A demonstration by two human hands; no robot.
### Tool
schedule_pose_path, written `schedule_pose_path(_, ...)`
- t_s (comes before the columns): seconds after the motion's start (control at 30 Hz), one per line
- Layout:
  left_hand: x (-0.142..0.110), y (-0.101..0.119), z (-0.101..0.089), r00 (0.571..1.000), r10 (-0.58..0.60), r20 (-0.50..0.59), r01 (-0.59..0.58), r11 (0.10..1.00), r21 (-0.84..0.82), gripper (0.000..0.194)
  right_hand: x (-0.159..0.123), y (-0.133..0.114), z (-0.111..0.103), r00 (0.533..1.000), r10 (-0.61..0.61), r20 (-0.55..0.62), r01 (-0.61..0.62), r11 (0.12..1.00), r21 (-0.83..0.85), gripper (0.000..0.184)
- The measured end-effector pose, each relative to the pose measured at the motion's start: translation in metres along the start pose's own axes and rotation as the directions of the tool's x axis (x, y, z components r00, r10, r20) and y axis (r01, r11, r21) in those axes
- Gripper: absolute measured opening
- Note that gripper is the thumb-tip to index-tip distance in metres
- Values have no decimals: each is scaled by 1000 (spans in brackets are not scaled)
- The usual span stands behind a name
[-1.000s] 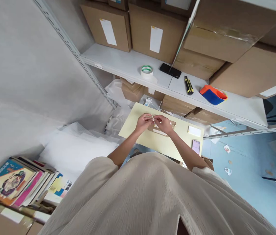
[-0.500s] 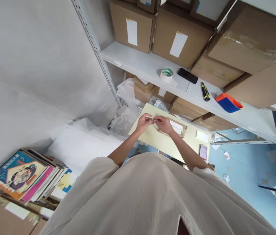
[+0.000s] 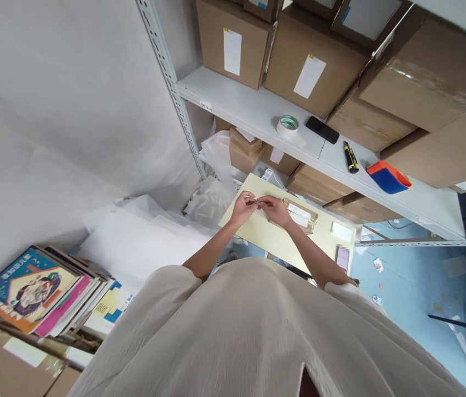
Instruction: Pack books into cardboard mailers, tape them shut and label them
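Observation:
My left hand (image 3: 244,208) and my right hand (image 3: 275,209) meet fingertip to fingertip above a pale yellow table (image 3: 253,234). The fingers of both hands are pinched together, and whatever lies between them is too small to make out. Beside my right hand, partly hidden under it, a brown cardboard parcel (image 3: 310,219) with a white label (image 3: 299,215) and shiny tape lies on the table. Farther right on the table are a small white card (image 3: 341,231) and a phone (image 3: 342,257) with a lit pinkish screen.
A grey shelf (image 3: 233,102) above the table holds cardboard boxes (image 3: 299,66), a tape roll (image 3: 288,125), a black phone (image 3: 323,129), a box cutter (image 3: 351,157) and an orange-blue holder (image 3: 389,177). White packing sheets (image 3: 134,237) and stacked books (image 3: 34,286) are at the left.
The view has swung, so the shelf and table appear farther right. My hands have shifted left off the parcel, uncovering its label. The pale strands earlier between my fingers no longer show clearly.

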State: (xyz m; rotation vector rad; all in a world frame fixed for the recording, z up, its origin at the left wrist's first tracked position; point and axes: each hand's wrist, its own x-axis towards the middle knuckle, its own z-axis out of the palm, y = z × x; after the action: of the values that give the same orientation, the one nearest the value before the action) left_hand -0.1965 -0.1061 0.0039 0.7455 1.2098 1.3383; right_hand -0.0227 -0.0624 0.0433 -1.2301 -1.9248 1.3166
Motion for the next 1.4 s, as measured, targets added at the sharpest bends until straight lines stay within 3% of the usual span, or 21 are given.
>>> schedule_pose_path(0.6,1,-2,15,989,70,128,-69,998,-12,48,-13,4,-15,997,40,-67,-38,999,36,24)
schedule_pose_path(1.0,-1,0,15,987,103,127,-103,995,-2,48,-12,5,-15,995,38,-91,-37,999,15,27)
schedule_pose_path(1.2,0,1,16,991,94,96,-97,995,23,48,-13,3,-13,998,19,-57,-15,998,69,35)
schedule_pose_path(1.4,1,0,19,989,103,103,-104,995,5,46,-9,9,-11,994,44,-101,-34,995,97,37)
